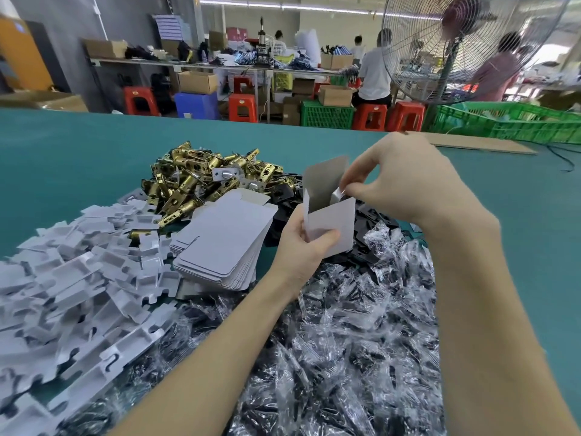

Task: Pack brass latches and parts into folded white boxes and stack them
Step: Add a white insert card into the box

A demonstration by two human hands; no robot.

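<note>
The left hand (303,247) is gripping a half-folded white box (328,221) at centre; the right hand (405,180) is pinching its flap. Next, probably, tucking it shut, then fetching a brass latch (195,177) at ten o'clock

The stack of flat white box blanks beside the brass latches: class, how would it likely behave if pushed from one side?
The stack of flat box blanks is already fanned at its edges, so it would probably shear and slide apart. Thin card sheets likely flex and feel light.

No legible text, label, brand or number made out anywhere; print on distant cartons (197,82) and background goods too blurred to be read.
</note>
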